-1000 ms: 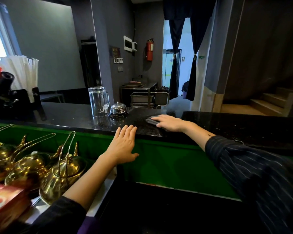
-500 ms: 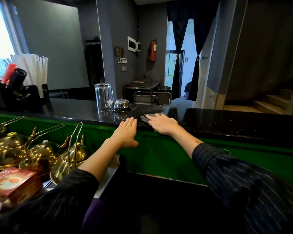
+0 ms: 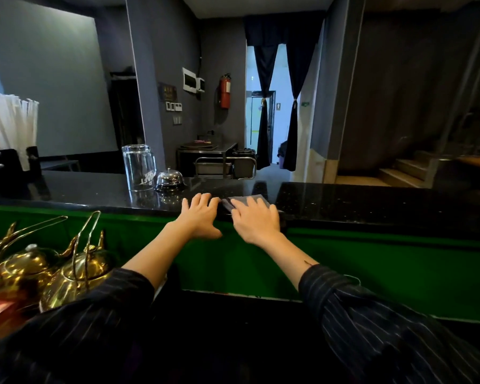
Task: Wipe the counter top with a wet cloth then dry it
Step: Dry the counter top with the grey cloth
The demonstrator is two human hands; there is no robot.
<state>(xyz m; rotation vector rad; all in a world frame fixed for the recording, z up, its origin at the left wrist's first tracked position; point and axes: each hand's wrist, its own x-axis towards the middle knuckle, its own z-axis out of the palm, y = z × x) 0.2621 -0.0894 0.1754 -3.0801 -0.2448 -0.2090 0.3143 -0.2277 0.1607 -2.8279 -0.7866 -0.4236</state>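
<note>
- The grey folded cloth (image 3: 248, 200) lies flat on the black speckled worktop (image 3: 372, 206), at its near edge.
- The right hand (image 3: 257, 218) presses palm-down on the cloth, fingers spread and flat, not curled around it; the cloth's far edge and left corner show beyond the fingertips.
- The left hand (image 3: 201, 214) rests just left of the cloth, fingers extended onto the worktop edge, thumb hanging over the green front panel (image 3: 372, 261). It grips nothing.
- The two hands lie side by side, nearly touching.
- A chrome call bell (image 3: 169, 180) stands on the worktop left of the cloth and farther back.
- An upturned glass mug (image 3: 138, 167) stands just beside the bell, on its left.
- Brass kettles (image 3: 75, 273) sit below the worktop, well left of the cloth.
</note>
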